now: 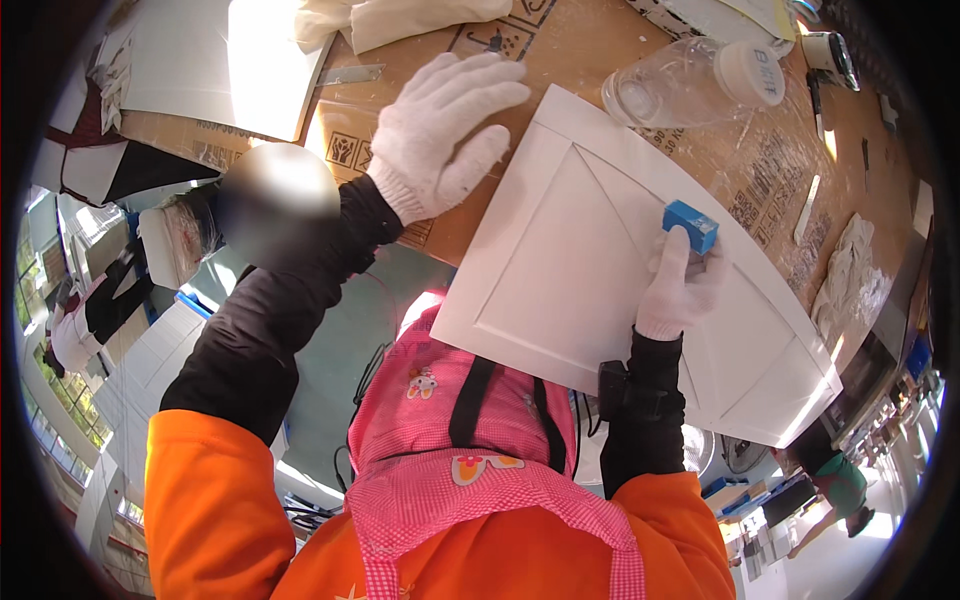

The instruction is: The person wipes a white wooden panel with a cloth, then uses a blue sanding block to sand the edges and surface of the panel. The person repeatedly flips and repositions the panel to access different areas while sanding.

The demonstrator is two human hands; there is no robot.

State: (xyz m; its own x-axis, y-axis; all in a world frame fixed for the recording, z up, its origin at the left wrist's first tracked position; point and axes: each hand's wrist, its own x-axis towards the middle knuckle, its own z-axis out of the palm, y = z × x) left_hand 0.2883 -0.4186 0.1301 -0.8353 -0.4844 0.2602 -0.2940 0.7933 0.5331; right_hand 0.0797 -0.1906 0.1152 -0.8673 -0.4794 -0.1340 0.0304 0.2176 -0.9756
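Two gloved hands (left (447,135), right (678,285)), one white panel (590,270), one blue block (690,225), one clear plastic bottle (690,85).

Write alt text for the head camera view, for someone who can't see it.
A gloved right hand presses a blue block onto a white framed panel on a cardboard-covered bench, while the gloved left hand rests flat at the panel's corner. A clear plastic jar lies behind.

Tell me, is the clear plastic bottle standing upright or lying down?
Lying down: the clear plastic bottle rests on its side on the workbench, white cap pointing right.
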